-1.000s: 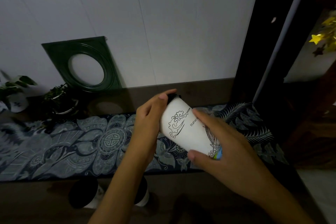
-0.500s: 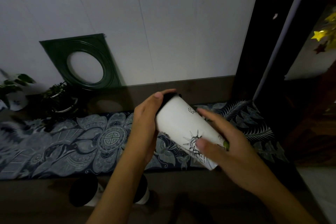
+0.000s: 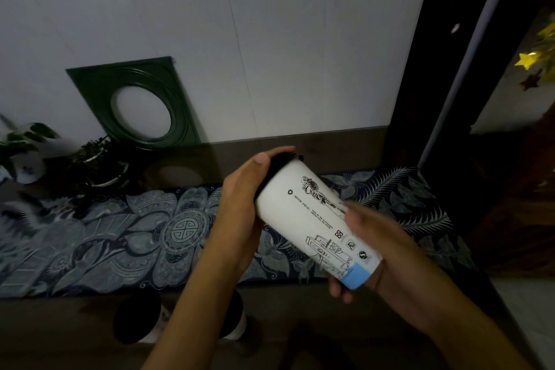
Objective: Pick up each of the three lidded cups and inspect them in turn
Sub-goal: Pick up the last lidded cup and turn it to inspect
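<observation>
Head view, looking down, close

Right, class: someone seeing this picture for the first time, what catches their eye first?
The white cup with black drawings, held tilted in mid-frame: the left hand is at its black lid, the right hand at its blue-banded base. Next, the green frame with a round hole leaning on the wall, and two dark-lidded cups standing below the arms.

Both hands hold a white cup [image 3: 312, 219] tilted over a patterned cloth [image 3: 105, 237]. The left hand [image 3: 243, 204] grips its black-lidded top; the right hand [image 3: 387, 261] cups its blue-banded base. Two more lidded cups [image 3: 135, 320] [image 3: 238, 324] stand below, partly hidden by the left forearm.
</observation>
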A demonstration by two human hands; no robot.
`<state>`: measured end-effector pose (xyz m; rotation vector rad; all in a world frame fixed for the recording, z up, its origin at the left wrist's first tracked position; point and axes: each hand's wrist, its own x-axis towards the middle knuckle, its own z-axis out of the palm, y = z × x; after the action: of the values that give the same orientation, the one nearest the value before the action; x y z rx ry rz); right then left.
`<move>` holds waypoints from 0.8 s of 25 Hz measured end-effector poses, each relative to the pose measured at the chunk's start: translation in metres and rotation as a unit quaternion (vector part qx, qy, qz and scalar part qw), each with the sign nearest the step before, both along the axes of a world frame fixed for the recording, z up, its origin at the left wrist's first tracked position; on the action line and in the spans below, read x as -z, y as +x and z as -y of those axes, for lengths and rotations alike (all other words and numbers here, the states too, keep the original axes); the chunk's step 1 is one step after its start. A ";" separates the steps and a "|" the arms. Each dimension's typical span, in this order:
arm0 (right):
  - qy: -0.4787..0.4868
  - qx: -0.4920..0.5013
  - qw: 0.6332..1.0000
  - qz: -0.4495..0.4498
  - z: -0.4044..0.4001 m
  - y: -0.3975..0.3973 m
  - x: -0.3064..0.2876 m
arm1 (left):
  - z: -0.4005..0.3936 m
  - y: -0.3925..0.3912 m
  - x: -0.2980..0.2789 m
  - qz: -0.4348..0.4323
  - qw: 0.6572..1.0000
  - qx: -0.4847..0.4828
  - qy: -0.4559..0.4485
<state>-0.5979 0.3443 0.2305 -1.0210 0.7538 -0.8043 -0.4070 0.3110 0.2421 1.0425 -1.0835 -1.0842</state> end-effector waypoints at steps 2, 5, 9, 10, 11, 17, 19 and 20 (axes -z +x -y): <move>-0.171 0.049 0.958 -0.226 0.001 -0.001 -0.001 | 0.001 -0.002 0.000 0.016 1.000 -0.011 0.007; -0.369 0.049 0.832 -0.412 0.002 -0.001 0.003 | 0.003 -0.003 0.001 0.026 0.999 -0.016 0.013; -0.146 0.013 0.985 -0.090 0.005 -0.004 0.002 | 0.002 0.000 0.001 0.033 0.999 0.003 -0.011; -0.067 0.005 0.998 -0.011 0.005 -0.005 0.002 | 0.002 0.000 0.001 0.028 0.999 0.007 -0.018; -0.010 -0.006 0.999 0.035 0.005 -0.005 0.001 | 0.001 0.000 0.001 0.022 1.000 0.008 -0.021; -0.256 0.059 0.924 -0.277 0.005 -0.004 0.003 | 0.003 -0.001 0.001 0.034 0.999 -0.026 0.002; -0.358 0.051 0.848 -0.388 0.002 -0.003 0.004 | 0.003 0.000 0.001 0.039 0.999 -0.026 0.006; -0.345 0.040 0.860 -0.373 0.001 -0.003 0.003 | 0.003 0.000 0.001 0.043 0.999 -0.020 0.005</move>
<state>-0.6011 0.3430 0.2275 -2.0284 1.2052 -0.7570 -0.4070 0.3083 0.2411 1.1228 -1.1227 -1.0209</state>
